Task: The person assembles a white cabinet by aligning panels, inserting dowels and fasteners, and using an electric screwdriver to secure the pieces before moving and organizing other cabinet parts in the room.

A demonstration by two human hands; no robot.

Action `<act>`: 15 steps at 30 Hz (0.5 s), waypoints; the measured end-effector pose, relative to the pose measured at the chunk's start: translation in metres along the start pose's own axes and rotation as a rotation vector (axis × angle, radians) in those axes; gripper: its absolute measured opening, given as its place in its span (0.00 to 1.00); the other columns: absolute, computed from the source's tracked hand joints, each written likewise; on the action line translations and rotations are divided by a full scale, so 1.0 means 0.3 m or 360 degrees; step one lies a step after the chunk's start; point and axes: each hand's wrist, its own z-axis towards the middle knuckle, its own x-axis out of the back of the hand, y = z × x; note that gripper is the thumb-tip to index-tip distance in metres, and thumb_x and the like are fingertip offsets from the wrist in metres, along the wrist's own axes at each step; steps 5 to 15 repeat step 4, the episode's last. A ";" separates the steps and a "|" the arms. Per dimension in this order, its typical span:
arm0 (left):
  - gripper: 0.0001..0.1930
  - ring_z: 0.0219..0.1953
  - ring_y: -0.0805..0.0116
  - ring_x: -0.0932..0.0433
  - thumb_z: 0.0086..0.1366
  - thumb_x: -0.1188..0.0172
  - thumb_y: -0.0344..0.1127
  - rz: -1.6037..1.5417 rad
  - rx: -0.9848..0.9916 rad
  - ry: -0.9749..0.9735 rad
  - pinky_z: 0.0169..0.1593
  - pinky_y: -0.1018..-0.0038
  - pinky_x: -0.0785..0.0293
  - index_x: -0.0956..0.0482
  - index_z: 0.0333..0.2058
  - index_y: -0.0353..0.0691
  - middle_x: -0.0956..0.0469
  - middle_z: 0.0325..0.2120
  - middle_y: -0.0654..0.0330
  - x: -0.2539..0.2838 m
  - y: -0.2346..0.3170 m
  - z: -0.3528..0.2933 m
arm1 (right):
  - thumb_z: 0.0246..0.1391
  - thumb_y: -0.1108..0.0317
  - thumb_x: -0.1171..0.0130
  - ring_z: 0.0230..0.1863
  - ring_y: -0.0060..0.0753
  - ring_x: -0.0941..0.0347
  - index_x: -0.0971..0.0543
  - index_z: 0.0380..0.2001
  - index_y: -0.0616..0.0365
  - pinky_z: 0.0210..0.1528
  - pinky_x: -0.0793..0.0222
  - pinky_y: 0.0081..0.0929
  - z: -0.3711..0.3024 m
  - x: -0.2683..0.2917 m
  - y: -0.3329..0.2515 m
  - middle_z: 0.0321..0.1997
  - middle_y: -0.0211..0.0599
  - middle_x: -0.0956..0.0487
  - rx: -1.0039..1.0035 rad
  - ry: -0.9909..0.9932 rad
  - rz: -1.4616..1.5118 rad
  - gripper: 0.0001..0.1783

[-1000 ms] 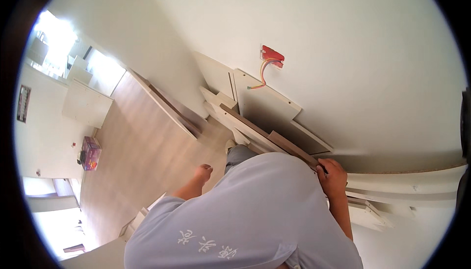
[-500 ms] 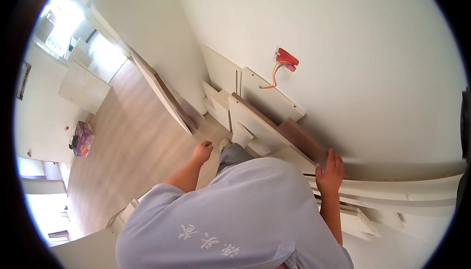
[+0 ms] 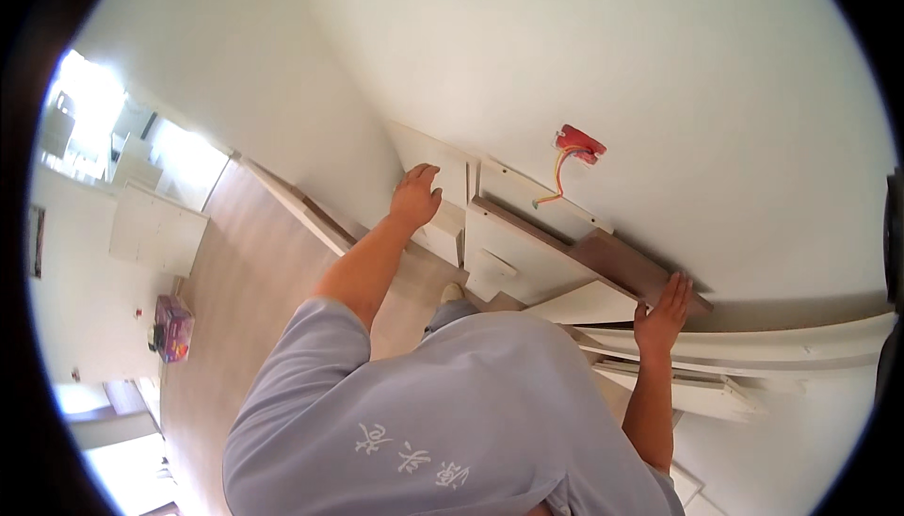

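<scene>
My left hand (image 3: 417, 198) is stretched forward over several pale boards leaning at the wall corner, its fingers apart and slightly bent, with nothing visible in them. Whether it touches the short pale board (image 3: 441, 234) beneath it I cannot tell. On the right, my right hand (image 3: 663, 314) lies with straight fingers against the end of a brown board (image 3: 621, 265). Its thumb is beside the edge of a long pale panel (image 3: 527, 249) with a brown edge. Both the brown board and the pale panel lean towards the wall.
A red wall box (image 3: 581, 143) with loose coloured wires sits above the boards. Long white panels (image 3: 753, 345) are stacked at the right. Another panel (image 3: 297, 201) leans by the left wall. A purple box (image 3: 174, 328) stands on the wood-look floor (image 3: 240, 318).
My left hand has reached forward from beside my body to over the boards by the corner, its fingers opening out. My right hand remains at the brown board. The view has shifted.
</scene>
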 end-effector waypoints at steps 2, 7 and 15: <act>0.29 0.67 0.54 0.33 0.64 0.38 0.36 0.0158 -0.0113 -0.0072 0.68 0.58 0.35 0.31 0.64 0.44 0.31 0.65 0.54 0.041 0.012 0.093 | 0.49 0.66 0.30 0.80 0.58 0.55 0.48 0.75 0.61 0.77 0.51 0.55 0.007 -0.031 -0.010 0.79 0.49 0.46 -0.0081 0.0033 -0.0007 0.54; 0.30 0.71 0.56 0.38 0.64 0.37 0.38 0.0229 -0.0215 -0.0173 0.71 0.58 0.39 0.31 0.65 0.46 0.35 0.67 0.51 0.039 -0.018 0.155 | 0.50 0.66 0.30 0.81 0.59 0.58 0.48 0.76 0.60 0.78 0.53 0.55 0.009 -0.067 -0.015 0.80 0.48 0.48 -0.0136 0.0079 -0.0001 0.54; 0.30 0.71 0.56 0.38 0.64 0.37 0.38 0.0229 -0.0215 -0.0173 0.71 0.58 0.39 0.31 0.65 0.46 0.35 0.67 0.51 0.039 -0.018 0.155 | 0.50 0.66 0.30 0.81 0.59 0.58 0.48 0.76 0.60 0.78 0.53 0.55 0.009 -0.067 -0.015 0.80 0.48 0.48 -0.0136 0.0079 -0.0001 0.54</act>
